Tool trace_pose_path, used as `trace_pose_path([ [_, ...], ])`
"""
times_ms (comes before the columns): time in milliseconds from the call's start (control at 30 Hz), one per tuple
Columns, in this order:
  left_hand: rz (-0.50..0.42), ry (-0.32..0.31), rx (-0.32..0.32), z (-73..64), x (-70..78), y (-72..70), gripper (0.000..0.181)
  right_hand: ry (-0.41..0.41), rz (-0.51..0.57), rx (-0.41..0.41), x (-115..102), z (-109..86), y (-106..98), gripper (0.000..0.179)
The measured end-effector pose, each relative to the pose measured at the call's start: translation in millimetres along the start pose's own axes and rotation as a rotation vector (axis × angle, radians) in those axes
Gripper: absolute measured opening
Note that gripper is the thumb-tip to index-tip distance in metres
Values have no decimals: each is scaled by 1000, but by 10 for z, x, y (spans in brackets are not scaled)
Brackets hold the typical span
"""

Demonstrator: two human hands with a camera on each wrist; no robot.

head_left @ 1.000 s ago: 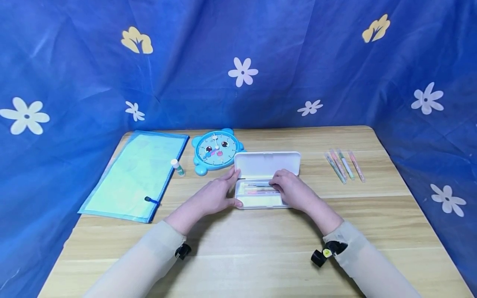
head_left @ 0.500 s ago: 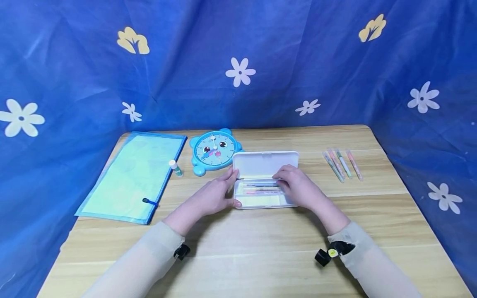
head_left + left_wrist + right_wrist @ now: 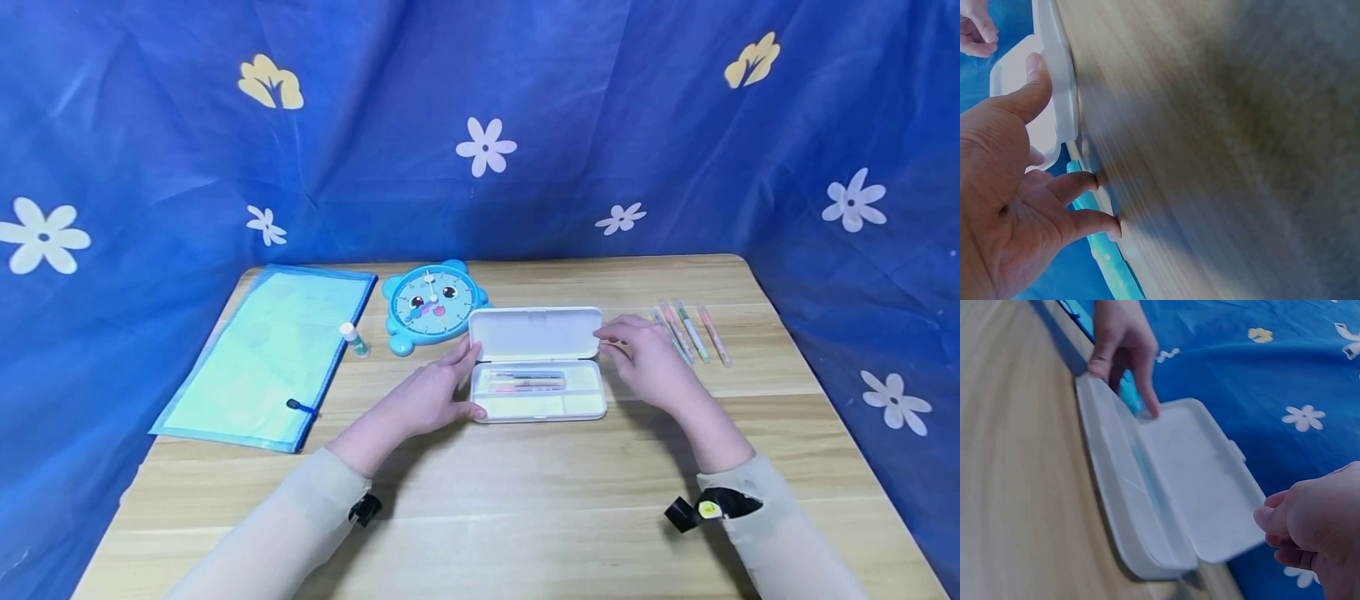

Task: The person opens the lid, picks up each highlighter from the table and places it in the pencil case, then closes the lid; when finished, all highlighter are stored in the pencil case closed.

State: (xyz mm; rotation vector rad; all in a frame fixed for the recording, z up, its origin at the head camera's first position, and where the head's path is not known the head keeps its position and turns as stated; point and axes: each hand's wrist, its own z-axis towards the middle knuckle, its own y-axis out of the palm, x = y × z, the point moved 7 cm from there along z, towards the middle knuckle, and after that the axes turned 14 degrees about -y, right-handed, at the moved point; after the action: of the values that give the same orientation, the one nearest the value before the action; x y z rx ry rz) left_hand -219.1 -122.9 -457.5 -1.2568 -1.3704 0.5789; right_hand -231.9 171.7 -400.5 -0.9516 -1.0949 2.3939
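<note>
A white pencil case [image 3: 536, 406] lies with its lid [image 3: 536, 333] raised at the middle of the table. Several slim pens [image 3: 528, 382] lie in its rear compartment. My left hand [image 3: 429, 393] spans the case's left end, thumb on the front corner and index finger at the lid's edge. In the left wrist view, other fingertips [image 3: 1113, 231] reach down at the tabletop beside the case. At the lid's right edge, my right hand [image 3: 652, 362] pinches with thumb and fingers. The lid's corner meets its fingertips [image 3: 1264, 517] in the right wrist view.
A blue toy clock [image 3: 435, 304] stands behind the case on the left, with a glue stick [image 3: 354, 339] beside it. A blue zip folder [image 3: 262, 358] lies far left. Several coloured pens [image 3: 712, 333] lie to the right, partly behind my right hand. A blue curtain [image 3: 375, 125] backs the table.
My right hand has left the inside of the pencil case and moved right to the lid's right edge. The pens in the case are uncovered. The left hand stays in place.
</note>
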Motion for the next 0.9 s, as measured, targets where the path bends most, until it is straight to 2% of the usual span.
trace_pose_path([
  [333, -2, -20, -11, 7, -7, 3, 113, 109, -74, 93, 234, -197, -393, 18],
  [467, -4, -22, -13, 9, -6, -1, 113, 107, -97, 150, 337, -278, -518, 18],
  [567, -6, -22, -16, 4, -10, 4, 113, 116, -127, 169, 435, -348, -576, 19],
  [900, -16, -1, -7, 6, 4, -8, 113, 231, -157, 162, 751, -633, -630, 16],
])
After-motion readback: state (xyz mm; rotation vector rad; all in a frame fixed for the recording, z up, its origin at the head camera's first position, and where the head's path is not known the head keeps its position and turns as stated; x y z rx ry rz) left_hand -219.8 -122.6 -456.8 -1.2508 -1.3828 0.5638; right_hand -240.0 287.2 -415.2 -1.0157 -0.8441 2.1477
